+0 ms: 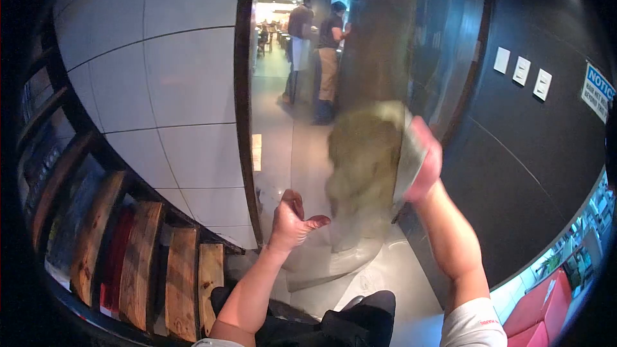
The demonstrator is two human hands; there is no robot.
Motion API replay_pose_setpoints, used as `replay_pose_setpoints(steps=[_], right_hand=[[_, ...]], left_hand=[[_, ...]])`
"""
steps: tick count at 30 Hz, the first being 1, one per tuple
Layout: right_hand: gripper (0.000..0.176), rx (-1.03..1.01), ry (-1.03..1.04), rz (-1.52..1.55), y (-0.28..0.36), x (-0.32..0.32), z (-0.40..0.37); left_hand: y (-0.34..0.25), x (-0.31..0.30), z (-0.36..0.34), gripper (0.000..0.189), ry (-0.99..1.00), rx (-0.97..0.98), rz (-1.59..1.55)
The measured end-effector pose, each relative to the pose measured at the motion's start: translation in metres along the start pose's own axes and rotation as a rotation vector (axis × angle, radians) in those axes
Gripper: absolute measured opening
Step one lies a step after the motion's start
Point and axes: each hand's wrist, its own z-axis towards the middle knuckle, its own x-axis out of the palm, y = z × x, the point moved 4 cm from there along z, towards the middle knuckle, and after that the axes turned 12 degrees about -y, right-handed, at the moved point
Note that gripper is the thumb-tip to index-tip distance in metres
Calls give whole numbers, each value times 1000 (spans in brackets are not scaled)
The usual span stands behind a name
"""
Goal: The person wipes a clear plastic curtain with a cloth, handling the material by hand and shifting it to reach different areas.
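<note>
A glass panel (pixel 305 148) stands before me, with smears on it. My right hand (pixel 425 159) is raised at its right side, pressing a pale cloth (pixel 403 148) and blurred by motion. My left hand (pixel 295 220) is lower down, near the glass, its thumb stretched to the right and its other fingers curled, with nothing visible in it. Whether it touches the glass I cannot tell.
Two people (pixel 299 45) (pixel 329 58) in aprons stand beyond the glass. Wooden slats (pixel 143 263) run along the lower left beside a white tiled wall (pixel 193 77). White switches (pixel 521 71) and a notice sign (pixel 598 92) are on the dark right wall.
</note>
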Motion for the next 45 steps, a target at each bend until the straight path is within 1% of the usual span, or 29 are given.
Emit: replay_pose_setpoints(steps=[1, 2, 3, 4, 5, 6, 7, 10, 11, 13, 14, 16, 17, 21, 25, 26, 27, 30, 31, 32, 33, 34, 36, 38, 39, 41, 42, 44, 45], right_hand=[[73, -72, 44, 58, 30, 24, 11], [72, -172, 195, 202, 62, 57, 22], [69, -335, 119, 52, 93, 75, 41], [65, -486, 18, -103, 124, 93, 59], [57, -290, 736, -37, 166, 90, 103], [42, -578, 637, -54, 183, 115, 115], [39, -855, 479, -89, 199, 139, 125], [43, -645, 523, -206, 209, 150, 159], [47, -401, 569, -225, 199, 142, 168], [32, -271, 471, -268, 167, 133, 158], [32, -209, 406, -280, 147, 121, 144], [31, -514, -53, -468, 113, 107, 119], [33, -554, -124, -476, 103, 93, 111], [24, -643, -285, -580, 50, 17, 77], [29, -497, -463, -755, -43, -64, 16], [31, -523, -478, -901, -69, -86, 0], [32, -493, -467, -810, -106, -123, -11], [30, -294, -540, -858, -204, -188, -65], [28, -179, -615, -1067, -223, -186, -88], [25, -229, -551, -1106, -258, -212, -105], [21, -128, -528, -1244, -278, -212, -120], [18, 15, -505, -1090, -318, -241, -138], [20, -5, -454, -958, -351, -252, -162], [22, 111, -567, -771, -360, -259, -173], [25, 274, -504, -825, -352, -265, -168], [31, 112, -454, -1053, -286, -230, -137], [40, 90, -407, -1066, -244, -207, -116], [49, 71, -364, -1020, -208, -223, -71], [52, -73, -313, -1074, -177, -207, -50]], left_hand=[[-5, 3, -4, 76, 26, -73, 45], [-14, 4, -5, 76, 45, -141, 92], [-30, 3, -7, 71, 51, -63, 211], [-28, 4, -9, 71, 33, -107, 58], [-22, 6, -13, 71, 15, -150, -95], [-16, 8, -15, 71, 2, -196, -247], [-12, 6, -10, 73, 26, -147, -191], [-6, -5, -1, 74, -31, -36, -12], [-7, -11, 2, 73, -72, -26, 62], [-17, -24, 12, 71, -126, -76, 244], [-22, -29, 17, 70, -138, -98, 332], [-26, -33, 24, 70, -97, -116, 496], [24, -34, 26, 75, -119, -87, 209], [12, -28, 19, 87, -104, -53, 182], [0, -25, 13, 88, -138, -23, 306], [-3, -22, 14, 88, -175, 7, 314], [-5, -21, 15, 88, -212, 37, 322], [-11, -18, 17, 85, -180, -2, 402], [-7, -18, 18, 84, -190, 2, 399], [0, -19, 19, 84, -201, 6, 395], [4, -19, 21, 84, -214, 12, 391], [5, -19, 22, 85, -221, 7, 369], [3, -19, 25, 87, -233, -8, 327], [1, -17, 26, 87, -206, -16, 374], [1, -13, 26, 87, -186, -5, 376], [2, -7, 26, 86, -163, -3, 385], [3, -2, 27, 85, -157, -11, 392], [3, 5, 27, 83, -142, -22, 408], [4, 6, 25, 83, -139, -23, 414]])
